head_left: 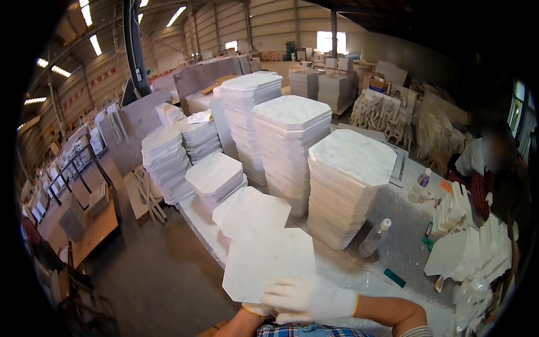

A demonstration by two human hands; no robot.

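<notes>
gloved right hand [310, 299] lies flat, fingers spread, on the white octagonal marble tile [269, 263] at the worktable's [404, 247] near edge; left hand [257, 308] grips underneath, i judge. i'd support both edges.

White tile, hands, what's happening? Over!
Right hand, gloved, flat on the white octagonal tile. Left hand under its near edge, mostly hidden. Tile over the table's edge; tall tile stacks and a plastic bottle just beyond.
</notes>
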